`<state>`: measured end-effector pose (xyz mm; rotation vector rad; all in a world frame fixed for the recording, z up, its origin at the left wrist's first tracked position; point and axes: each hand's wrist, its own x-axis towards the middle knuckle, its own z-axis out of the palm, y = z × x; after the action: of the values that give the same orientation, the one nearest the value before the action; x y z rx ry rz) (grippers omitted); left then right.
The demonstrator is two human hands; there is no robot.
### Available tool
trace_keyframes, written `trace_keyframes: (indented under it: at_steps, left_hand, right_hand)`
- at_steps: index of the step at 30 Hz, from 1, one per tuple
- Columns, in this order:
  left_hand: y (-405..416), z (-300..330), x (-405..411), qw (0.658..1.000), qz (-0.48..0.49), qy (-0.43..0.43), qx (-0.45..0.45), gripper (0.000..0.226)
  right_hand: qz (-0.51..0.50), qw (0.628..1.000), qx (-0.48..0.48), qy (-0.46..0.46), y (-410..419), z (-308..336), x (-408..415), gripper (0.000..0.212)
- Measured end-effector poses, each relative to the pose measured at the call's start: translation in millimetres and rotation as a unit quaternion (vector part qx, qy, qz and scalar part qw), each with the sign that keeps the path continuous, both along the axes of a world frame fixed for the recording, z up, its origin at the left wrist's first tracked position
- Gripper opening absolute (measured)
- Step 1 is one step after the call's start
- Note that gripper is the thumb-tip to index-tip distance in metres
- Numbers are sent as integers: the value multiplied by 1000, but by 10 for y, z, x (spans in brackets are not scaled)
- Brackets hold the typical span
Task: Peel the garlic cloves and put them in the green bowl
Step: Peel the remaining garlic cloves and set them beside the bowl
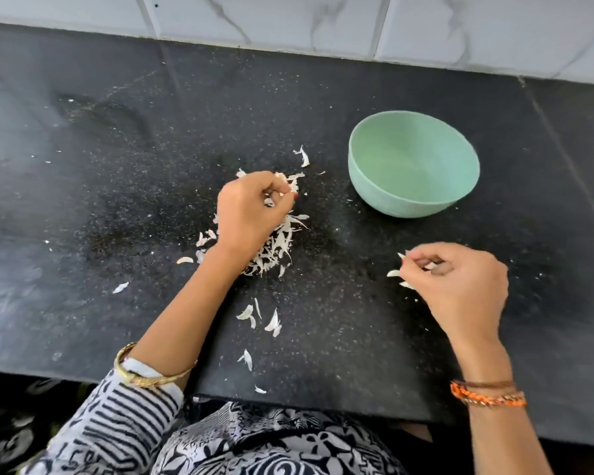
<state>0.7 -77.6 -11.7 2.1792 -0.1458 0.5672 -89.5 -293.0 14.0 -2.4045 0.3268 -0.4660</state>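
Observation:
A pale green bowl (413, 186) stands on the black counter, right of centre; no garlic shows inside it. A heap of white garlic skins (275, 250) lies in the middle of the counter. My left hand (251, 214) hovers over that heap with fingers curled, pinching something small and white at its fingertips. My right hand (460, 286) is lower right, below the bowl, fingers curled and pinching bits of white skin (394, 273). I cannot tell whether either hand holds a clove or only skin.
Loose skin flakes (271, 323) are scattered toward the counter's front edge (288, 401) and left (120, 287). A white marble-tiled wall (288, 18) runs along the back. A seam in the counter (563, 149) lies right of the bowl.

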Motion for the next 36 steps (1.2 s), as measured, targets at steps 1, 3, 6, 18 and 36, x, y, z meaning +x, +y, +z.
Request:
trace_keyframes:
  at_steps: [1,3,6,18,36]
  left_hand:
    - [20,-13,-4,1000,-1,-4,0,4]
    - [28,-18,-13,1000,-7,-15,-9,6]
    - [10,-11,-21,999,-18,-29,-1,7]
    - [-8,8,-41,999,-30,-20,-23,17]
    - [249,62,95,998,39,56,8,18]
  right_hand:
    - [-13,1000,-14,-14,-21,-15,-37,9]
    - [-40,998,-36,-36,-39,-68,-67,8]
    - [-63,995,-55,-63,-20,-141,-58,5]
    - [-46,987,-56,-140,-22,-260,-51,9]
    - [304,945,-88,87,958,-8,791,39]
